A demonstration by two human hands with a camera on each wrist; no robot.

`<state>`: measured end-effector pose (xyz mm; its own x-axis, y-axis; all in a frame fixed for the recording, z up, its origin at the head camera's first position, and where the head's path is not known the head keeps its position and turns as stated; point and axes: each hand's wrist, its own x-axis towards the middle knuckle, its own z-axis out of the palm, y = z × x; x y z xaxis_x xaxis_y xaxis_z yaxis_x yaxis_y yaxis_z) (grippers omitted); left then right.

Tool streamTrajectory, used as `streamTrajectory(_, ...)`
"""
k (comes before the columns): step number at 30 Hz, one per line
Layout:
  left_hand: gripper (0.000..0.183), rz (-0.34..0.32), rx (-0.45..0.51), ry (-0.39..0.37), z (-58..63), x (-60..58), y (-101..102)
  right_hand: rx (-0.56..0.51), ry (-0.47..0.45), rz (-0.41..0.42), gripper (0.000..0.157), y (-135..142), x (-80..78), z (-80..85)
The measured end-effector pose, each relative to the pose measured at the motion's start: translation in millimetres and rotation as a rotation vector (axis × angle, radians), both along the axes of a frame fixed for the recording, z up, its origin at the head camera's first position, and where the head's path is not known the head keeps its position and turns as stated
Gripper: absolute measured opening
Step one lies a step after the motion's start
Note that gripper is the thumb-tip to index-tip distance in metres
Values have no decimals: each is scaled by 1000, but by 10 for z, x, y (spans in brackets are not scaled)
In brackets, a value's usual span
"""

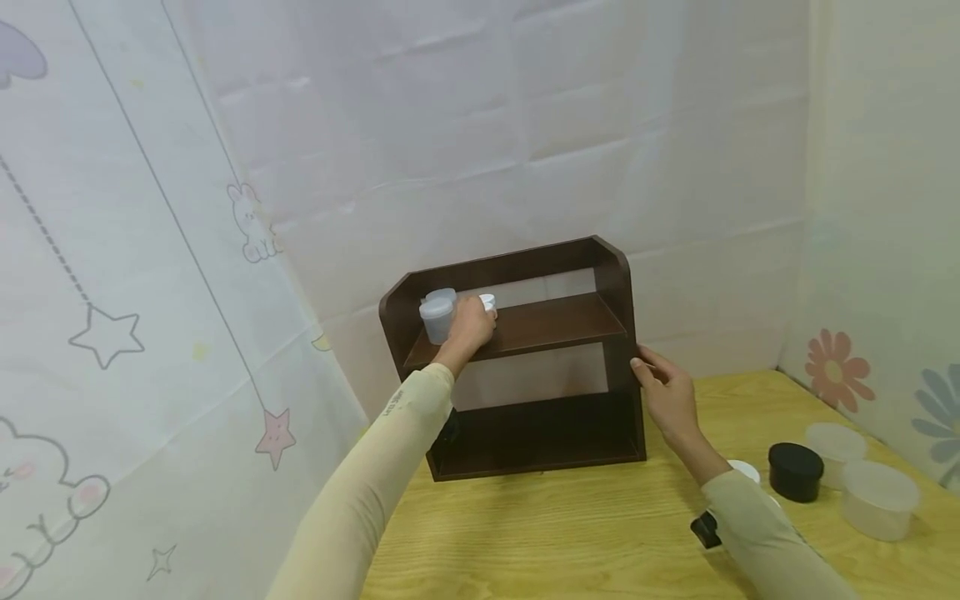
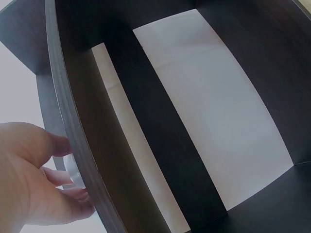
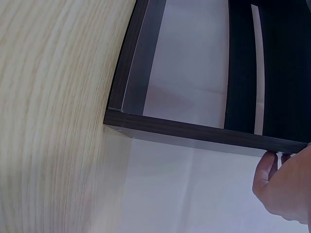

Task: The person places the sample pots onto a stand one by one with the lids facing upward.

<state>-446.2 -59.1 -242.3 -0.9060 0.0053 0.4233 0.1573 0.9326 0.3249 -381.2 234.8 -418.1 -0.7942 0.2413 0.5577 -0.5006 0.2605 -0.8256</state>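
My left hand [image 1: 471, 325] reaches onto the upper tier of a dark brown two-tier shelf [image 1: 555, 325]. Its thumb and fingers pinch a small white jar [image 2: 74, 172], mostly hidden behind the hand and the shelf board in the left wrist view. Just left of that hand, two translucent lidded tubs [image 1: 437, 323] stand one behind the other on the same tier. My right hand [image 1: 670, 400] is at the shelf's right outer side. In the right wrist view its fingertips [image 3: 266, 162] touch the side panel from outside.
The shelf stands on a yellow wood-grain table [image 1: 525, 533], close to the hanging cloth backdrop. At the table's right are a black jar [image 1: 797, 472] and two translucent tubs [image 1: 880, 502]. White round lids [image 1: 744, 470] show partly behind the right sleeve.
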Motion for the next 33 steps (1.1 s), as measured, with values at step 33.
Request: streamTrajectory(33,37,-345,591,783,-957,998,-1045,-14,-13,-1,51,180,124,-17)
